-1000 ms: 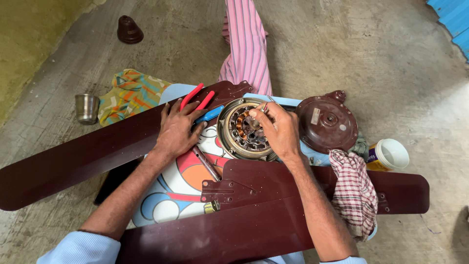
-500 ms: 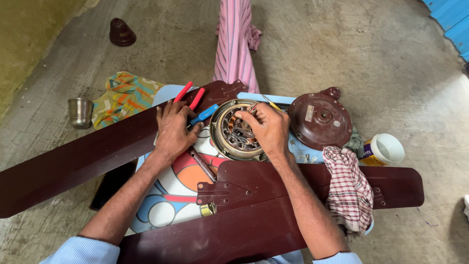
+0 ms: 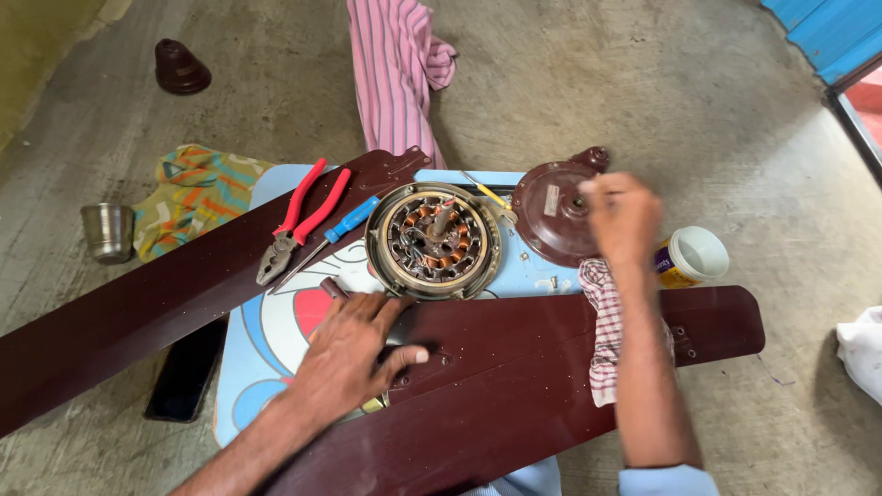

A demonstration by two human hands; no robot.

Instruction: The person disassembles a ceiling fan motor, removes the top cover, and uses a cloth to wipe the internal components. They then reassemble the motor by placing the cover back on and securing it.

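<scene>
On concrete floor (image 3: 570,83): fan blades (image 3: 551,367); motor (image 3: 434,239).

Soft, even daylight fills the scene, brightest toward two o'clock, with only faint shadows on the concrete floor (image 3: 570,83). The right hand (image 3: 623,216) is smeared by motion blur; the motor's copper windings (image 3: 434,241) stay sharp, with mild glare on the brown blades (image 3: 514,386).

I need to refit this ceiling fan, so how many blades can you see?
2: one fan blade lies diagonally at left under the pliers; another lies in front, under the left hand. More may be hidden.
</scene>
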